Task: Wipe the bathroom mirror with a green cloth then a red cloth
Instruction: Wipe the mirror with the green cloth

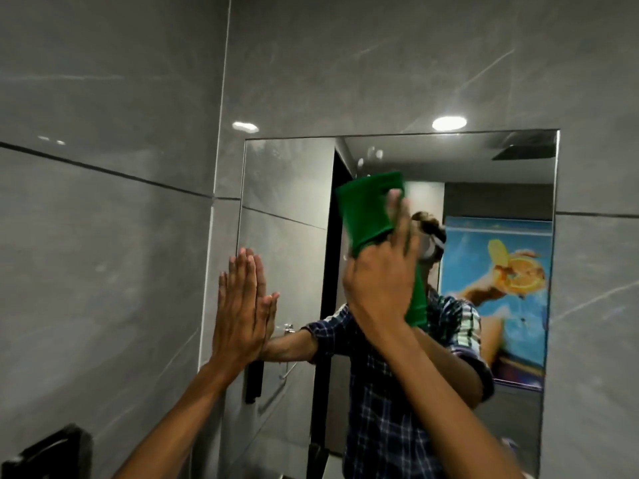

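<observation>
A rectangular bathroom mirror (287,188) hangs on the grey tiled wall. My right hand (380,274) presses a folded green cloth (366,209) against the glass near the mirror's upper middle, the cloth sticking out above and to the left of my fingers, with a strip hanging below my palm. My left hand (238,305) lies flat with fingers together against the mirror's left edge, holding nothing. Its reflection meets it fingertip to fingertip. No red cloth is in view.
Grey marble-look tiles (103,236) surround the mirror. A black object (52,454) sits at the lower left corner. The mirror reflects a person in a checked shirt, a dark doorway, a blue poster with orange slices (501,288) and a ceiling light.
</observation>
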